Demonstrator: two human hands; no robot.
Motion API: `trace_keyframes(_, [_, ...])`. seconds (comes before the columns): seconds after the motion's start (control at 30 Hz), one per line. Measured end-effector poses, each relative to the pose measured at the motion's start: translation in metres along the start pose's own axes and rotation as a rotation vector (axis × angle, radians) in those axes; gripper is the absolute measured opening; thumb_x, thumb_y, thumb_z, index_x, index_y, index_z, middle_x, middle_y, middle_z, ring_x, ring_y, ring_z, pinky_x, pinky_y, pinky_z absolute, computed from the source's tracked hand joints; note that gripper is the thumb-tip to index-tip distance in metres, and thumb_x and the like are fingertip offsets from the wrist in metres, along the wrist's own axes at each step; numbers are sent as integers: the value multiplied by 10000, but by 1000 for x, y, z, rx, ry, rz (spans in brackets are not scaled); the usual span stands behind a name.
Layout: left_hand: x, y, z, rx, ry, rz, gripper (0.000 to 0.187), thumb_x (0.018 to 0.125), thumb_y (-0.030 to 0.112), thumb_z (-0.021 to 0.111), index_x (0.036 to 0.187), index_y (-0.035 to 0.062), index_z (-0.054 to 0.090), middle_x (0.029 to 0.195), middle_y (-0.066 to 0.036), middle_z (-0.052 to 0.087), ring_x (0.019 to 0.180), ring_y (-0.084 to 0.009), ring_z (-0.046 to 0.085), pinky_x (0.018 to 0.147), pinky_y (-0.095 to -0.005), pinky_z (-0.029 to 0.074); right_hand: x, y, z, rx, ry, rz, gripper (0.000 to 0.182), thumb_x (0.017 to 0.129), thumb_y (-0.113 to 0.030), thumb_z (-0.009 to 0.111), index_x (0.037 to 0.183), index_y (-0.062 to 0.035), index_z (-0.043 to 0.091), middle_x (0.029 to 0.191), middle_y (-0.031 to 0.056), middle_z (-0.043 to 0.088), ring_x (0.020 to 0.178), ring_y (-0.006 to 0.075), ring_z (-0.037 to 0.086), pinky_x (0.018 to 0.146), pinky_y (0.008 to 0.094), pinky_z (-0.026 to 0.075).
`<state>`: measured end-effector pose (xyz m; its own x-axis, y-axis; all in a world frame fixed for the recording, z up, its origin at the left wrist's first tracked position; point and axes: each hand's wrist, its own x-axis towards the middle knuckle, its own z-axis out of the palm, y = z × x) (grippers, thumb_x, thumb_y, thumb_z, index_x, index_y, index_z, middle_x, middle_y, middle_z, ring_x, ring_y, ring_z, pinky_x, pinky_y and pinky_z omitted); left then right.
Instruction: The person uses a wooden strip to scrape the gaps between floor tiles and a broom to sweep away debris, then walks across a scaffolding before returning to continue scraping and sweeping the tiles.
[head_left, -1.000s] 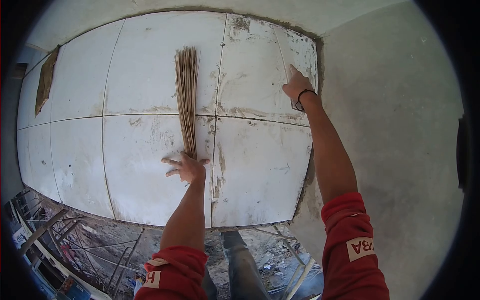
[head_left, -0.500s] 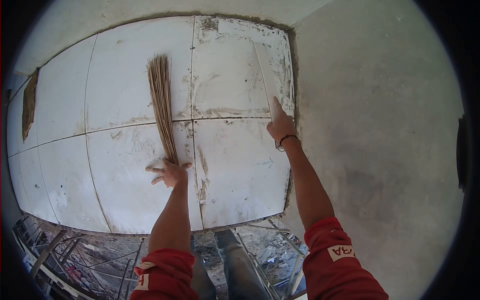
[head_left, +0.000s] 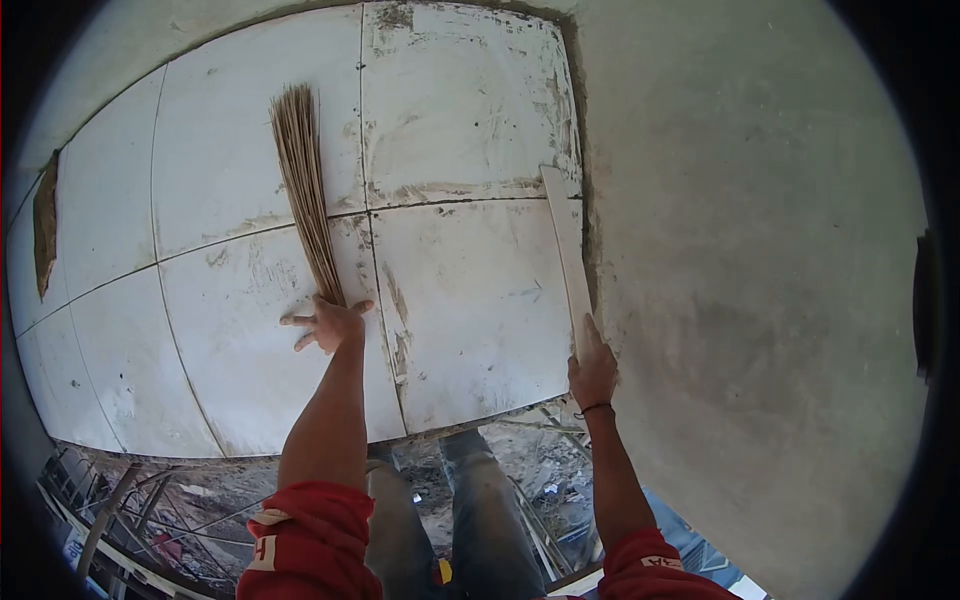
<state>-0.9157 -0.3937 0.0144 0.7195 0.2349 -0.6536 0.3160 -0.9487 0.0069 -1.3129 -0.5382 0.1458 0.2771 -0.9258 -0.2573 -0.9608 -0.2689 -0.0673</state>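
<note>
My left hand presses down on the white tiles with thumb and fingers spread, its palm over the bound end of a stick broom. The broom's bristles fan away toward the far side, lying across a tile joint. In my right hand is one end of a long, flat, pale strip, the index finger stretched along it. The strip lies along the tiles' right edge beside the wall, its far tip just beyond the cross joint.
A bare plastered wall rises on the right. Dried mortar smears mark several tiles. A brown piece lies at the far left. Below the slab's near edge are my legs, metal scaffolding and rubble-strewn ground further down.
My right hand has drawn the strip toward me along the wall edge, from the far tile down to the near one. My left hand and the broom stay put on the tiles.
</note>
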Motion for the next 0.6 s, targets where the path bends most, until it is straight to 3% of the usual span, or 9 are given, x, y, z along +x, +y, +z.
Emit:
trace_keyframes(0.13, [2,-3,3,52,26,36,1041,591,464,1072,1491,272,585,1796,-289,-84,1527,-764,32,1010,-674,639,91,-19,3,56,-7,9,843,892,-147,779,1665,-261,462,981,252,701,977,474,705,900,580,576])
trace_keyframes(0.2, [6,-5,8,81,33,54,1060,593,471,1070,1510,273,577,1795,-294,-80,1531,-760,28,1025,-677,629,115,-18,12,156,229,-203,756,955,-243,755,1655,-205,473,1002,257,712,962,485,701,888,589,575])
trace_keyframes(0.37, [20,-11,20,148,72,110,1119,583,456,1077,1543,213,557,1792,-316,-48,1553,-734,7,1157,-775,454,10,5,14,133,-51,-43,752,1021,-358,702,1700,-222,409,1050,276,694,1003,492,694,889,578,574])
trace_keyframes(0.4, [19,-11,21,163,80,120,1124,579,453,1079,1543,204,557,1791,-320,-44,1557,-729,-4,1179,-791,419,-18,19,28,172,52,-139,771,1019,-365,705,1711,-238,391,1038,274,680,955,483,690,855,584,569])
trace_keyframes(0.43, [17,-12,19,153,64,149,1160,596,487,1063,1555,115,527,1723,-299,217,1613,-617,-1,1190,-841,258,-40,12,15,151,-82,-25,729,1002,-228,725,1673,-126,460,1190,250,718,1061,429,680,966,517,545])
trace_keyframes(0.47, [17,-12,18,140,50,178,1207,613,521,1046,1567,25,497,1655,-277,477,1669,-504,2,1200,-891,97,-48,16,16,154,-85,-27,729,1002,-228,725,1673,-126,460,1190,250,718,1061,429,680,966,517,545])
trace_keyframes(0.5, [18,-11,17,141,54,176,1207,613,521,1046,1567,25,497,1655,-277,477,1669,-504,2,1200,-891,97,-53,20,18,154,-83,-13,747,1007,-290,723,1689,-189,435,1113,255,696,1000,446,685,907,549,557])
trace_keyframes(0.53, [17,-11,17,77,43,146,1177,595,488,1060,1559,76,524,1718,-313,287,1659,-536,-30,1236,-854,106,-54,25,21,152,-80,1,765,1013,-353,721,1705,-252,409,1037,259,673,938,464,690,847,580,569])
trace_keyframes(0.6, [14,-8,16,13,30,119,1153,577,454,1074,1551,126,550,1780,-350,98,1649,-568,-61,1271,-818,115,-32,21,25,163,-71,12,751,1015,-352,724,1697,-266,423,1017,245,677,949,450,697,848,574,568])
